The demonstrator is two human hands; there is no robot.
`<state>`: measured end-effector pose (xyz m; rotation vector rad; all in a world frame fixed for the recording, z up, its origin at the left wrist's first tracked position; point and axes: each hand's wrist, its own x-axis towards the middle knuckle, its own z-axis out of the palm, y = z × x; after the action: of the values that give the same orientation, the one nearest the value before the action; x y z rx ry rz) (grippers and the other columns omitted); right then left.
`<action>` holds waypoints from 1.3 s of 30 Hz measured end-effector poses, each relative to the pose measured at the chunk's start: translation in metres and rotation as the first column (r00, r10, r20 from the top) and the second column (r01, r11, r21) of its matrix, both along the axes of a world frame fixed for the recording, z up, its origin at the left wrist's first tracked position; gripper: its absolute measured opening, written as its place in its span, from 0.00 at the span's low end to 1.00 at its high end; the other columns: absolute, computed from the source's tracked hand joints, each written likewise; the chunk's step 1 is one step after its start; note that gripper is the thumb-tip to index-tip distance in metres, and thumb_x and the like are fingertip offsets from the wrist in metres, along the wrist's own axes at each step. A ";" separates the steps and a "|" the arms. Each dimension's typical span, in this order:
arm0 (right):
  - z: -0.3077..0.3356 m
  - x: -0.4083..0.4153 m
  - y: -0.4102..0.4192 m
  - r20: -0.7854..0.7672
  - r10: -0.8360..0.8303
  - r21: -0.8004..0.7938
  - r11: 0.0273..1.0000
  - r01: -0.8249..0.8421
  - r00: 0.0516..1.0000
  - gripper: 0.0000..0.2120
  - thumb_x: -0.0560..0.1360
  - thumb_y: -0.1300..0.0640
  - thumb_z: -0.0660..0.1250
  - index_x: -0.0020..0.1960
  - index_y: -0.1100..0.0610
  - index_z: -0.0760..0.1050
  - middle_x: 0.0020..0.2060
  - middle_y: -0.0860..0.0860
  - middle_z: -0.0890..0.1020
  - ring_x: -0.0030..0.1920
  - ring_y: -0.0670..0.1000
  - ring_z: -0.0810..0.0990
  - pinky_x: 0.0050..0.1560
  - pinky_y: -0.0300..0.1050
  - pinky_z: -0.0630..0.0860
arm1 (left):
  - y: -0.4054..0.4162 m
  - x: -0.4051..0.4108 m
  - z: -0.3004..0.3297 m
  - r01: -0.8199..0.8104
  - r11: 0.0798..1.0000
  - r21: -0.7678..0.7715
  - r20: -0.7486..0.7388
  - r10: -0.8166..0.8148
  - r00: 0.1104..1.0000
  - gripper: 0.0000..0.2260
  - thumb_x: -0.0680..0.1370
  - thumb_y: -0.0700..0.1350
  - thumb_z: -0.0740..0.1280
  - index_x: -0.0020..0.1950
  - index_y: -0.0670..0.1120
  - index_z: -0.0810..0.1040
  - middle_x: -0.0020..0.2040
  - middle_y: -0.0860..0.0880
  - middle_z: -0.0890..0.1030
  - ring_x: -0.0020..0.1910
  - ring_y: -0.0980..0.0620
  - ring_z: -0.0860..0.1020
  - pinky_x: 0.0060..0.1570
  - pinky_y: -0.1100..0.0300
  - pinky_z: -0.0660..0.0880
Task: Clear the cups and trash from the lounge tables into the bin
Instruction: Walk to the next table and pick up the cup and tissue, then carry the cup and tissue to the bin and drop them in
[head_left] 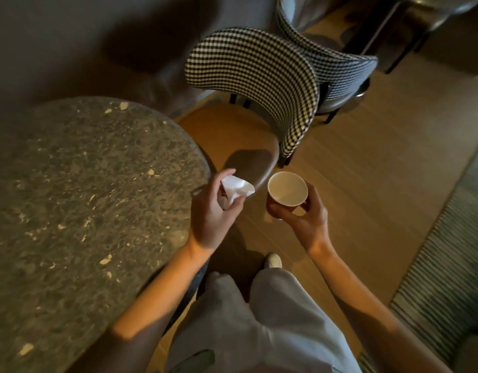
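**Beside the round table, both hands were full**

Off the right edge of the speckled stone tabletop [79,189], the person stood over the wooden floor [366,162] with both hands raised. The left hand [213,211] pinched a crumpled white napkin [236,188] between thumb and fingers, just past the tabletop's rim and above the tan seat of a houndstooth-backed chair [259,76]. The right hand [305,219] curled its fingers and thumb round a paper cup [287,188], held upright, its pale inside showing no contents. Cup and napkin were near each other but apart. A second houndstooth chair [337,63] stood behind the first, and a striped rug [442,278] lay along the right side.
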<state>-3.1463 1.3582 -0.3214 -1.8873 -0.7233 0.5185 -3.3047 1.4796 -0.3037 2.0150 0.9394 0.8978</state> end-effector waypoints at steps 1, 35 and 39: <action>0.005 0.006 -0.007 0.001 -0.029 0.011 1.000 0.029 1.000 0.32 0.62 0.53 0.81 0.62 0.50 0.72 0.53 0.41 0.79 0.53 0.41 0.78 0.53 0.43 0.77 | -0.006 0.010 0.006 0.039 0.999 0.011 0.021 -0.039 0.999 0.21 0.69 0.42 0.74 0.60 0.42 0.75 0.52 0.47 0.81 0.48 0.53 0.78 0.47 0.68 0.73; 0.007 0.442 -0.251 0.042 -0.683 0.077 0.730 0.679 0.729 0.36 0.62 0.55 0.81 0.65 0.49 0.68 0.58 0.37 0.74 0.60 0.36 0.73 0.56 0.29 0.73 | -0.169 0.572 0.008 0.789 0.599 -0.136 -0.072 -0.800 0.595 0.19 0.69 0.53 0.72 0.58 0.57 0.73 0.53 0.72 0.71 0.50 0.71 0.73 0.44 0.71 0.76; 0.014 0.519 -0.238 0.020 -0.748 0.096 0.662 0.743 0.664 0.37 0.61 0.57 0.82 0.66 0.54 0.70 0.60 0.47 0.77 0.60 0.43 0.75 0.57 0.36 0.75 | -0.151 0.662 0.015 0.801 0.586 -0.124 -0.090 -0.811 0.579 0.21 0.70 0.55 0.71 0.60 0.52 0.75 0.55 0.58 0.75 0.50 0.61 0.75 0.42 0.71 0.75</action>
<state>-2.6270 1.1202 -0.3070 -1.9272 0.0555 -0.1048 -2.6424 1.3288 -0.2891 2.1245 0.0142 0.1906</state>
